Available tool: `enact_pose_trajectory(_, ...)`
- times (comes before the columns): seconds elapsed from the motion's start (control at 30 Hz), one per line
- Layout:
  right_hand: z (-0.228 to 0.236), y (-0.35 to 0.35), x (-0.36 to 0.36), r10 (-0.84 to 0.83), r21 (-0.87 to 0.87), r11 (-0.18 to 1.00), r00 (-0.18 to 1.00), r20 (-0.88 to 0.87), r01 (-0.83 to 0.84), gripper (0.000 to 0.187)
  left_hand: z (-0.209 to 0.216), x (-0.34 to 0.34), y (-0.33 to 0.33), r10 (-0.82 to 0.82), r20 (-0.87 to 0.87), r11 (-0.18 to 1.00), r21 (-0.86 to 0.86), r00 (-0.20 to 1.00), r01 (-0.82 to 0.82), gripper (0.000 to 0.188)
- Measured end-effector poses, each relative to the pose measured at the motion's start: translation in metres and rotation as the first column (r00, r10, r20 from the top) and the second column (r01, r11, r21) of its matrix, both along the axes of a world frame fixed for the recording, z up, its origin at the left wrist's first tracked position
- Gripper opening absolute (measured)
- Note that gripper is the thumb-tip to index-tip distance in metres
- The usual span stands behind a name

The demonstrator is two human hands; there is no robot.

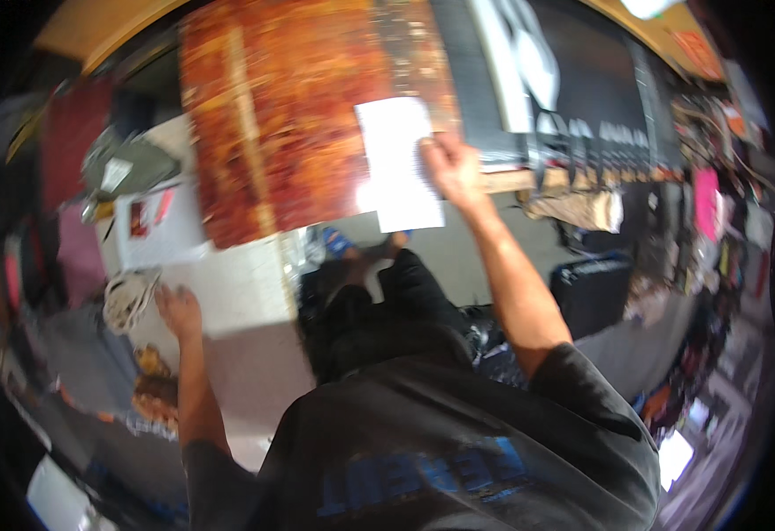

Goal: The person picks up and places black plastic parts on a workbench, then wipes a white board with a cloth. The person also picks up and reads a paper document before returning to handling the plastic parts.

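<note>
A long white paper sheet (pixel 395 168) is in my right hand (pixel 455 170), whose fingers are closed on its right edge. The paper hangs over the front of a glossy orange-brown board (pixel 308 115) with a pale stripe, and glare hides most of its surface. On the left, my left hand (pixel 179 311) reaches over a pale tabletop with its fingers stretched out. Right beside those fingertips lies a white looped bundle (pixel 129 301), perhaps cord; I cannot tell whether they touch. The picture is slightly blurred.
Beyond my left hand are a clear plastic box (pixel 162 230) and a dark green bag (pixel 126 168). At the back right, a black surface (pixel 582 80) bears white strips and a row of dark straps. A black case (pixel 591 288) stands below it. Shelves of mixed goods line the far right.
</note>
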State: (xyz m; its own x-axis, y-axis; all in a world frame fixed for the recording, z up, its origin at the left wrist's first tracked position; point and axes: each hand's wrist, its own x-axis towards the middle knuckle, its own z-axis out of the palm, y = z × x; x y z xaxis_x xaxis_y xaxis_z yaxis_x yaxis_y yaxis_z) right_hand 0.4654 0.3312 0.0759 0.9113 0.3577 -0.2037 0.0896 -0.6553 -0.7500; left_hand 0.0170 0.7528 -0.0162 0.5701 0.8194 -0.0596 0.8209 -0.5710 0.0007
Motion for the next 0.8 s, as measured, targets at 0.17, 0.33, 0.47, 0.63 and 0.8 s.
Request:
enact_pose_trajectory(0.17,0.009,0.003,0.0,0.008,0.122,0.993,0.998,-0.063,0.0,0.036,-0.026,0.019,-0.097,-0.026,0.026,0.974,-0.226,0.999,0.032,0.073)
enact_pose_trajectory(0.33,0.01,0.003,0.002,-0.007,0.162,0.986,0.992,-0.129,0.029,0.036,-0.019,0.025,-0.101,-0.003,0.056,0.959,-0.283,0.998,0.019,0.079)
enact_pose_trajectory(0.47,0.006,0.003,0.002,-0.035,0.21,0.976,0.988,-0.148,0.066,0.035,-0.012,0.025,-0.098,-0.038,-0.029,0.953,-0.303,0.999,0.028,0.081)
enact_pose_trajectory(0.63,0.005,0.003,0.001,-0.044,0.228,0.971,0.992,-0.118,0.07,0.034,-0.013,0.024,-0.106,-0.063,-0.025,0.96,-0.273,0.998,0.054,0.081)
enact_pose_trajectory(0.8,0.006,0.003,0.001,-0.051,0.232,0.97,0.992,-0.117,0.078,0.035,-0.014,0.023,-0.104,-0.098,-0.033,0.964,-0.251,0.995,0.087,0.083)
